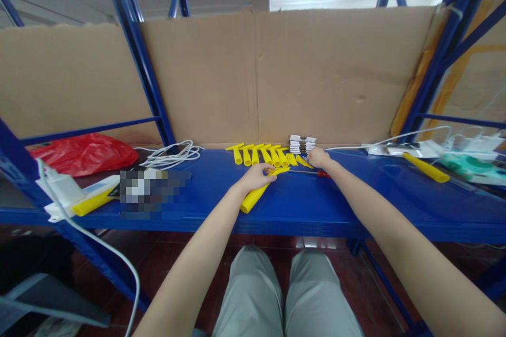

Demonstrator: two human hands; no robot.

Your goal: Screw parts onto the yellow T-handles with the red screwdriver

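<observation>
The left hand [259,175] has its grip clamped on a yellow T-shaped tool [252,201] above the blue shelf [213,197], its thick handle pointing near and left and its thin head toward the right. The right hand [318,158] is farther off, its fingertips down by the small yellow pieces [291,159] and the near side of a stack of white boxes [302,143]; whether that grip is closed on something I cannot tell. A screwdriver with a red handle [323,174] lies just beside the right wrist, on the near side, its shaft toward the left.

Beyond the left hand, a row of yellow T-shaped tools [265,155] (more than 4 of them) stands along the far edge, handles toward the near side, before the cardboard [205,73]. Far left are coiled white cables [174,155] and a red plastic bag [87,155]; at the right lies 1 yellow tube [427,167].
</observation>
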